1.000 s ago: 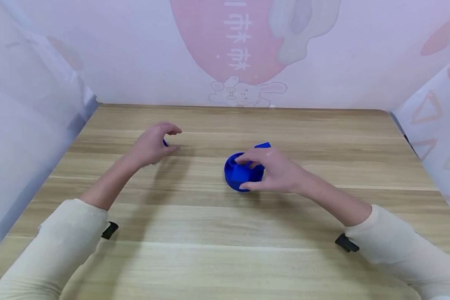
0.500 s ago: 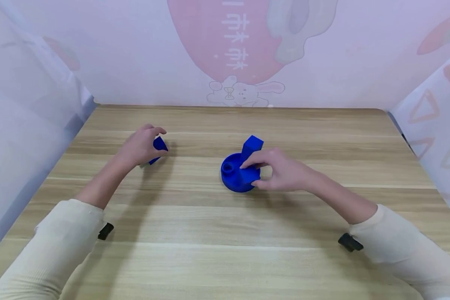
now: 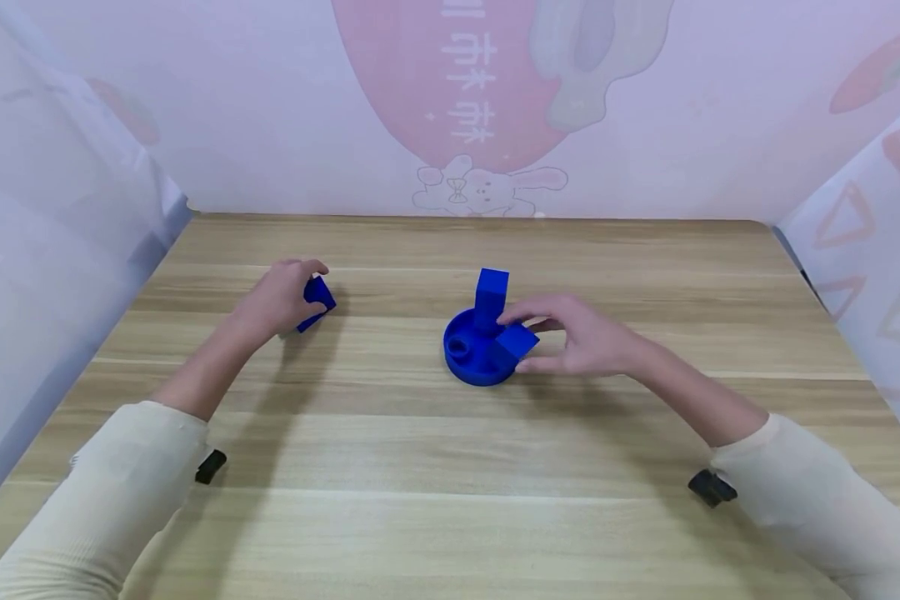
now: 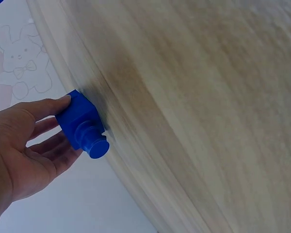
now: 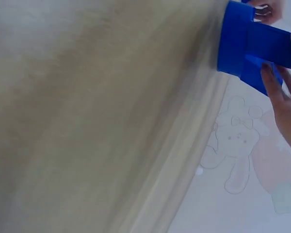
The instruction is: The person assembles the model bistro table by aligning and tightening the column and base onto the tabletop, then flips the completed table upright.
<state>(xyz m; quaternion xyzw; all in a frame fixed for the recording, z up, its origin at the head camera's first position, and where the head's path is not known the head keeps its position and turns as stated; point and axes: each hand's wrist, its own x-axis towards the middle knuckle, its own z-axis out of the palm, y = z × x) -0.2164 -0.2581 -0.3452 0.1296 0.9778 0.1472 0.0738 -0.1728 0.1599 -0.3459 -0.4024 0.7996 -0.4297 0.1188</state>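
Note:
A blue round base [image 3: 480, 375] with a raised rim and a ring-shaped socket [image 3: 458, 347] sits mid-table. One blue square block [image 3: 492, 292] stands upright at its far side. At the base's right side is a second blue block [image 3: 517, 342], pinched between the thumb and fingers of my right hand [image 3: 585, 337]. Off to the left, my left hand [image 3: 273, 300] holds a third blue block [image 3: 318, 294] by its sides, apart from the base. In the left wrist view this block's stepped round peg [image 4: 93, 143] points away from the palm.
Under everything lies a wood-grain table [image 3: 450, 517]. A pale printed wall [image 3: 270, 108] rises at its back edge, with white sheets at both sides. Black clips [image 3: 712, 487] show at the sleeves.
The base's blocks have swung round: the upright one went left, the pinched one right with my right hand. My left hand moved left, and its block came into clearer view.

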